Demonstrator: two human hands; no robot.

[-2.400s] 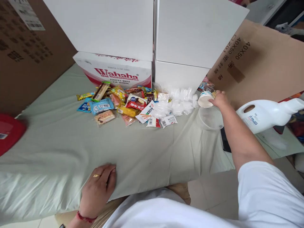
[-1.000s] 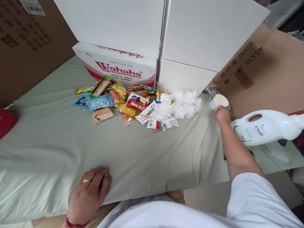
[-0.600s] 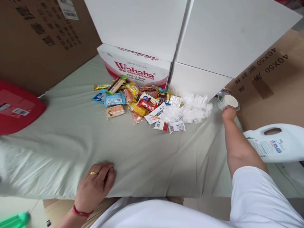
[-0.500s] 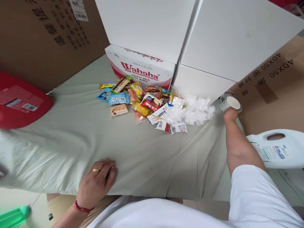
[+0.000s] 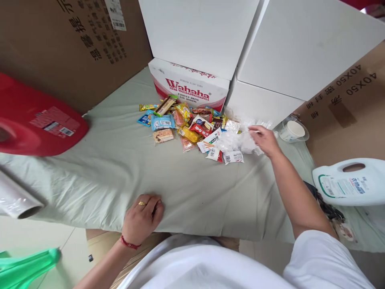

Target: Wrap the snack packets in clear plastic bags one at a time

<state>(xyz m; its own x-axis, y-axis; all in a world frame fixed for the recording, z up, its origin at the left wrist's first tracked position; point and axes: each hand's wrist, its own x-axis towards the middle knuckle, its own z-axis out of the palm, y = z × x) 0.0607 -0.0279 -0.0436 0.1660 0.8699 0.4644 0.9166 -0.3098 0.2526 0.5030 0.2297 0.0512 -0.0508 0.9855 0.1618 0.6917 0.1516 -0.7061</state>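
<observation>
My left hand [image 5: 142, 216] rests at the front edge of the cloth-covered table [image 5: 180, 192], fingers curled in and nothing seen in them. Over the right end of a pile of crumpled clear plastic wrappers [image 5: 230, 140] reaches my right hand [image 5: 264, 140], open, with its fingers stretched to the left. Whether the fingertips touch the plastic I cannot tell. Packaged snacks lie left of it, among them a red-and-white pack [image 5: 201, 126], a blue pack [image 5: 163, 122] and a yellow pack [image 5: 189, 134]. A white paper cup [image 5: 293, 130] stands to the right of this hand, with clear plastic around it.
A Wahaha carton [image 5: 189, 86] and white boxes [image 5: 270, 96] stand behind the snacks. Brown cartons flank both sides. At left are a red jug [image 5: 39, 120] and a roll of clear film [image 5: 18, 196]. A white detergent bottle [image 5: 355, 182] lies at right.
My right hand has left the paper cup and moved left to the clear wrappers. The cup stays by the brown carton. My left hand keeps its place on the table while the view has shifted.
</observation>
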